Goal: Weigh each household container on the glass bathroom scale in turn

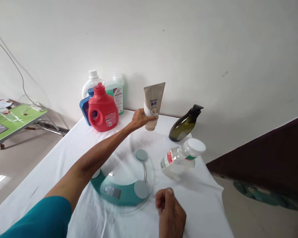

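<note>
Head view. At the far part of a white tablecloth (39,185), a beige squeeze tube (154,102), cap downward and tilted slightly, clamped near its lower end between thumb and fingers of the left hand (139,119); impossible to tell whether touching the cloth. To the left, a red handled detergent bottle (104,110) before a blue bottle (85,109), a white-capped jug (92,74) and a green-liquid container (122,99). To the right, a dark olive pump bottle (185,124); nearer, a clear white-lidded bottle (178,162). In the foreground, the right hand (171,211), fingers together in a loose curl, just beside a glass bathroom scale (124,193) with teal band and blurred digits. Far left, a green-topped table (17,121).
</note>
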`<state>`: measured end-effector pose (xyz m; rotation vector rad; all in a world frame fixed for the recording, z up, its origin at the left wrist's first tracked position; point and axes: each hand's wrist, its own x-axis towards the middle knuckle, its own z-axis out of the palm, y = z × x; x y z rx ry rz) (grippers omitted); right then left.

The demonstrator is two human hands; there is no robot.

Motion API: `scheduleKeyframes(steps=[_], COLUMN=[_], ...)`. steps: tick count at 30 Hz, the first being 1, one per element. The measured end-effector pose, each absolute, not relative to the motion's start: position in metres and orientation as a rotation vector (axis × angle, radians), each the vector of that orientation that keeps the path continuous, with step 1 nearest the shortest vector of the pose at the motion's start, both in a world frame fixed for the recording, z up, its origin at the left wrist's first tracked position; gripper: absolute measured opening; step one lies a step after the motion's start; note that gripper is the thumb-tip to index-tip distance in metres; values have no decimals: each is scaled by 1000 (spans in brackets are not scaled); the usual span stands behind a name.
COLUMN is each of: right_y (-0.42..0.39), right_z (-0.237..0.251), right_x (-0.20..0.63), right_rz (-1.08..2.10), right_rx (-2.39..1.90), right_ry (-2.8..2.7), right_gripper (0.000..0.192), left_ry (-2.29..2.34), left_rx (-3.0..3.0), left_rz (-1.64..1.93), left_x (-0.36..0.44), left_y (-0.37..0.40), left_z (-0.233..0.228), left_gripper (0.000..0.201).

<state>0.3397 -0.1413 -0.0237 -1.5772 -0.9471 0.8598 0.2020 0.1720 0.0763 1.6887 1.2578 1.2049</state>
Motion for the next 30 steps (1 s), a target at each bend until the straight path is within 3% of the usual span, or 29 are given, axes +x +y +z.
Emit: scheduleKeyframes(steps=[5,10,17,23,27,30], right_y=[-134,-130,-118,-102,-90,-80], right_z=[-10,-10,-2,-18,-28,-22], right_x=[335,330,326,311,312,318], right_rz=[891,833,790,337,493,653], right_rx=[-1557,-1561,-1678,-1632,-1631,-1661], right_ry=[-871,-904,-1024,-1185,-1090,-1101], right_gripper=[84,85,82,64,59,57], left_ry=[1160,1141,1267,1247,1119,1262], left_rx=[1709,1663,1721,1794,1749,1549], left_rz=[1157,1089,1061,1024,1151,1377], left_x=[110,68,65,62,47,32], left_y=[58,-21,-30,-33,-39,-41], left_z=[98,85,64,62,54,36], left_gripper=[35,37,35,45,64,45])
